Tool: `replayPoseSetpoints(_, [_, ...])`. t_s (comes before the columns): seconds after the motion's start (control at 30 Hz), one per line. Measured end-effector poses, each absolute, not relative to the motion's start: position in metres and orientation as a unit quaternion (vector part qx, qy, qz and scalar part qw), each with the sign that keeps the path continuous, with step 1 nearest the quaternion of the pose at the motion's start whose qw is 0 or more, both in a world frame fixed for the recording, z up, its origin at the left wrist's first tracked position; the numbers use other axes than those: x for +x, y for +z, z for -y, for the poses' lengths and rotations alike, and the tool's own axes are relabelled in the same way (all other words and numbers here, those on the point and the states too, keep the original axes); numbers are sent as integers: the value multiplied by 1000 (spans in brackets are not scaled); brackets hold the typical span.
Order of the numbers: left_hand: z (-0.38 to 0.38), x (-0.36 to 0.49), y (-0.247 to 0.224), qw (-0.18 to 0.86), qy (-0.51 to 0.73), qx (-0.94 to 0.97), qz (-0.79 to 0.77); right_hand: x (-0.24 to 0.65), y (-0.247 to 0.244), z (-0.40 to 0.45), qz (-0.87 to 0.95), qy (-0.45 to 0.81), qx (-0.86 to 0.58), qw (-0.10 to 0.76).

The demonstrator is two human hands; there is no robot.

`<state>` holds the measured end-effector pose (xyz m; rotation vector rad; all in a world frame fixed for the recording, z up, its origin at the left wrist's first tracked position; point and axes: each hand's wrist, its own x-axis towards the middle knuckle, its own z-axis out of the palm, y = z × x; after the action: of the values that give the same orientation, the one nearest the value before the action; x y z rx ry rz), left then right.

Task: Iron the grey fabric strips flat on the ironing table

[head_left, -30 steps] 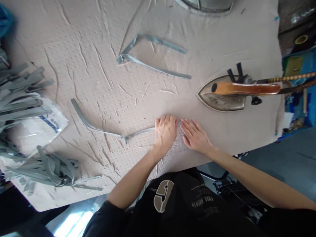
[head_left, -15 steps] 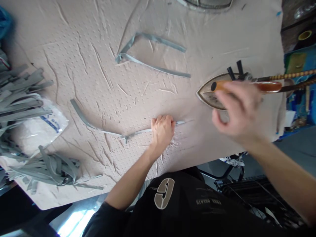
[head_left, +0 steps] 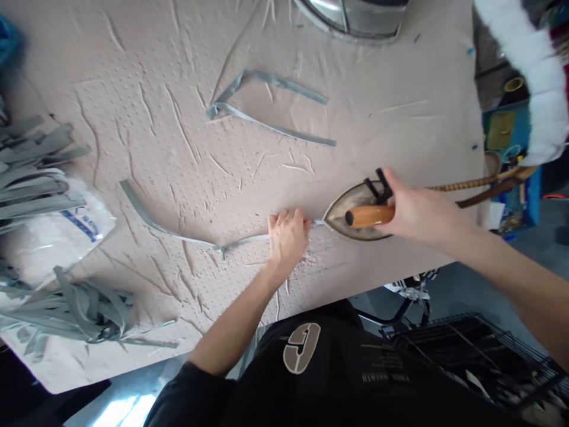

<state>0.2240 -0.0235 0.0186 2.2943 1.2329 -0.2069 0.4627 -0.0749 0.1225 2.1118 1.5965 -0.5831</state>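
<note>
My left hand (head_left: 288, 240) presses a thin grey strip (head_left: 193, 240) onto the cloth-covered table, fingers curled over its right part. The strip runs left to a small knot and then curves up to a flat end. Just right of that hand, the tip of an iron (head_left: 355, 234) lies over the strip's short right end. My right hand (head_left: 406, 207) is wrapped round the iron's orange handle. A second knotted grey strip (head_left: 275, 126) lies folded further up the table.
Bundles of grey strips (head_left: 84, 305) and a clear plastic bag (head_left: 57, 237) lie at the left. Another iron (head_left: 362, 15) stands at the top edge. A cord trails right from the held iron, towards a white padded hose (head_left: 540, 83) and a blue bin (head_left: 531, 201).
My right hand has closed on the iron's handle and brought the iron left and down to the strip. My left hand stays on the strip. The view has shifted slightly.
</note>
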Motion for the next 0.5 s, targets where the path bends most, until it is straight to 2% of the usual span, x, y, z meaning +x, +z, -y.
replayPoseSetpoints(0.1, [24,223,18,261,-76,845,-460,436,120,83,-571,-226,743,265])
replayPoseSetpoints(0.3, [23,220,19,270,-71,841,-463,426,110,82,-581,-208,739,272])
replayPoseSetpoints(0.5, [13,199,26,330,-81,807,-482,410,111,76,-610,-206,722,253])
